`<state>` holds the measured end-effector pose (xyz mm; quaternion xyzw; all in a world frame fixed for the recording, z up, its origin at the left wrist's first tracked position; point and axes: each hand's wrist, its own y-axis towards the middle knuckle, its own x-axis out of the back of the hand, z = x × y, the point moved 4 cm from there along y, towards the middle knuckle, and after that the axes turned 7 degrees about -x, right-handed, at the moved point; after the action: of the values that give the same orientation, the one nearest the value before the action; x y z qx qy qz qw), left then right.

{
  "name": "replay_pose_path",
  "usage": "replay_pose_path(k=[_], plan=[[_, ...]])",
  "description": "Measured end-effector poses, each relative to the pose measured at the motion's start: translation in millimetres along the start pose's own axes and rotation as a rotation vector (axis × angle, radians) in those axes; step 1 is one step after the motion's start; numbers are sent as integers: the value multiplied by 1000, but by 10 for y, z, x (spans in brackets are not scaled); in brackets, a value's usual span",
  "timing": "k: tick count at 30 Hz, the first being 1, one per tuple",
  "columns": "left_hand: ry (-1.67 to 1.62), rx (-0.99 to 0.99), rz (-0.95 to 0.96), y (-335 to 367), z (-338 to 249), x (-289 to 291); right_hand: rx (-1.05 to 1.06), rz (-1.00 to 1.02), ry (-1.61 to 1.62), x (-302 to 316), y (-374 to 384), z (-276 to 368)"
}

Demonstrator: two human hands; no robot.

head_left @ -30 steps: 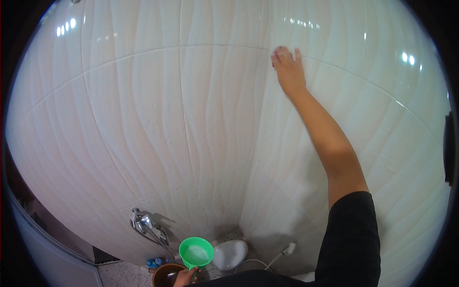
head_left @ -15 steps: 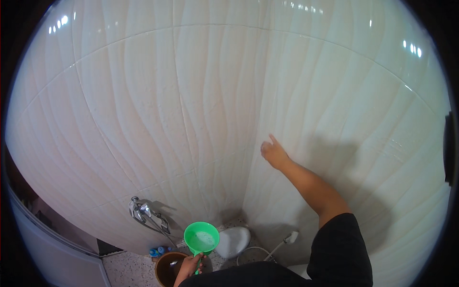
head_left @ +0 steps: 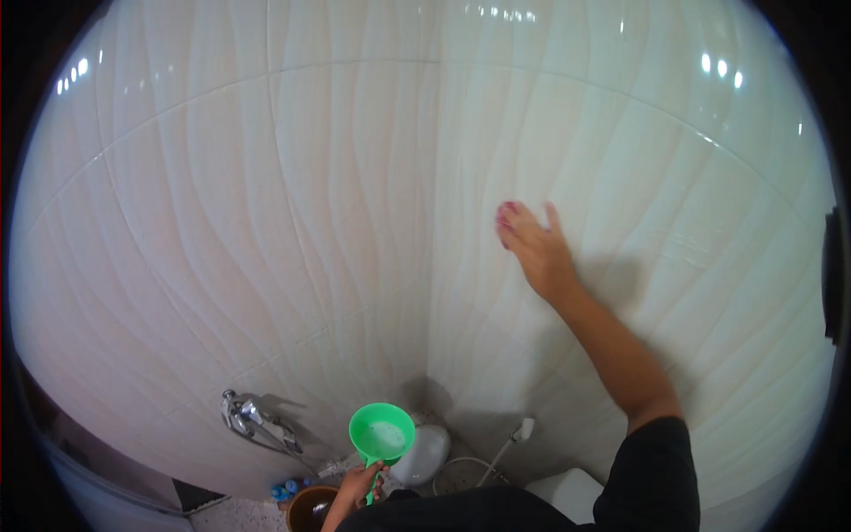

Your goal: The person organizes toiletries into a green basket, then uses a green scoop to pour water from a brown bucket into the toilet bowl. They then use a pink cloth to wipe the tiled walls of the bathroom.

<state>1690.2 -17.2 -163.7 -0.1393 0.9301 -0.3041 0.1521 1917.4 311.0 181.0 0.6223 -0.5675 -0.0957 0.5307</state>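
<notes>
My left hand (head_left: 362, 483) is closed around the handle of a green dipper (head_left: 382, 429), low in the view. Whitish, foamy liquid lies in the dipper's bowl. My right hand (head_left: 536, 244) is raised at the right wall, its thumb apart from the other fingers. Something small and dark pink (head_left: 505, 213) shows at those fingers; its kind is mostly hidden under them. The wall (head_left: 638, 177) is of glossy, cream tiles with a wavy pattern.
A chrome tap (head_left: 253, 417) juts from the left wall. Below stand a brown bucket (head_left: 308, 507) and small blue bottles (head_left: 288, 488). A white toilet (head_left: 422, 457) sits in the corner, with a white spray hose (head_left: 523, 432) beside it. A door edge (head_left: 106, 496) is lower left.
My right hand has moved up and slightly right along the wall, and the pink thing now shows at its fingers. The view has turned right. My left hand still holds the dipper.
</notes>
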Motion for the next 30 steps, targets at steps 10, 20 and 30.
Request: replay_pose_path(k=[10, 20, 30], plan=[[97, 28, 202, 645, -26, 19, -688, -637, -667, 2510, -898, -1139], [233, 32, 276, 820, -439, 63, -550, -263, -514, 976, 662, -672], [286, 57, 204, 870, -477, 280, -158, -309, -278, -518, 2217, -288]])
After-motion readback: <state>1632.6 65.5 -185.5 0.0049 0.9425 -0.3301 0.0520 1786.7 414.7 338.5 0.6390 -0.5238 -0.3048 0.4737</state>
